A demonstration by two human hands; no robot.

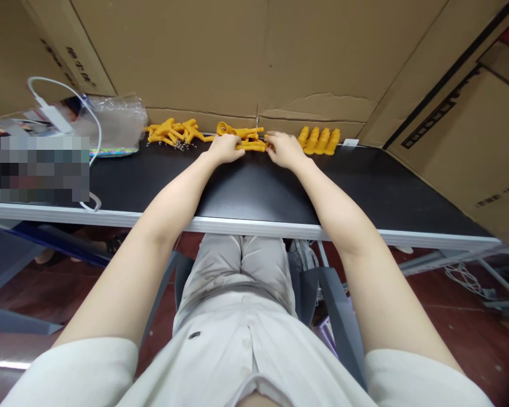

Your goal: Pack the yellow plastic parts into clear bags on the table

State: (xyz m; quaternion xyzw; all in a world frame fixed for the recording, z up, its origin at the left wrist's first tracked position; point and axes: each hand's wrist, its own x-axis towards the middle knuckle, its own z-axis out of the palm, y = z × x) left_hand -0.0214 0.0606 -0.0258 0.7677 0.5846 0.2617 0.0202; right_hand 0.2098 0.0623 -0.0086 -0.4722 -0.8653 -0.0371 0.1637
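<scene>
At the back of the black table, an orange-yellow plastic piece (254, 146) lies level between my two hands. My left hand (227, 148) has its fingers curled at the left end of it. At the other end, my right hand (284, 149) closes its fingertips on the piece. Just behind it are more orange-yellow parts (248, 133), one with a round, cup-like opening. Left of my left hand is a pile of branching orange-yellow pieces (169, 131) with small metal hooks or chains. Several stepped, cone-like orange-yellow pieces (320, 141) stand in a row right of my right hand.
Cardboard (254, 56) walls off the table's back, with a cardboard box (470, 130) at the right. On the left lie a clear plastic bag (114, 121), a white cable (99, 127) and a blurred-out patch. A small white label (350, 142) lies behind the row.
</scene>
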